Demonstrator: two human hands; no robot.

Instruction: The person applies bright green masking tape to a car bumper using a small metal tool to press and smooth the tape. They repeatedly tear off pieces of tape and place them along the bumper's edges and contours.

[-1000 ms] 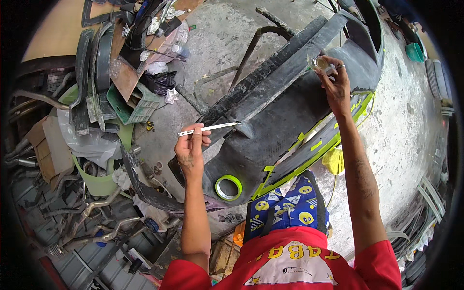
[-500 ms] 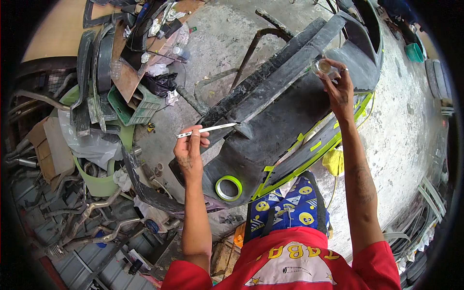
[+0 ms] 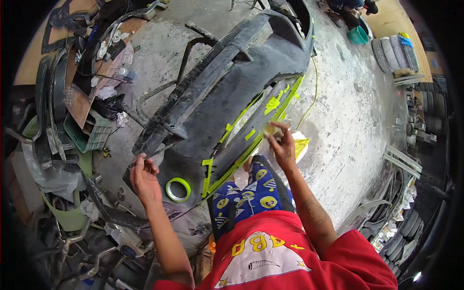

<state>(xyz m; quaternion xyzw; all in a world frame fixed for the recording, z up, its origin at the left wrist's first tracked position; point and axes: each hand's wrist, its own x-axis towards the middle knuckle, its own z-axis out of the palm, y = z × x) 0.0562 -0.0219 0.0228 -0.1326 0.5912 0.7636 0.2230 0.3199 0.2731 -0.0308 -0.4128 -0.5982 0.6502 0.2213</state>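
Note:
A large dark car bumper (image 3: 212,96) lies slantwise in front of me, edged with yellow-green masking tape. My left hand (image 3: 146,181) is above its near left end, fingers pinched on a slim paintbrush (image 3: 163,149), which is smeared and hard to make out. Over the taped right edge, my right hand (image 3: 283,149) grips a small clear cup (image 3: 269,130) between thumb and fingers; the cup is blurred. A roll of yellow-green masking tape (image 3: 168,191) rests on the bumper's near left corner, right of my left wrist.
Black trim pieces and a green crate (image 3: 87,133) stand at the left, above a heap of metal pipes (image 3: 72,241). At the far right are a teal bucket (image 3: 357,36), stacked tyres (image 3: 389,54) and a crouching person (image 3: 345,10). A yellow cord (image 3: 313,99) crosses the floor.
My view has swung right, shifting the bumper leftward. My right hand has come back from the bumper's far part to its near taped edge with the cup. My left hand still holds the brush.

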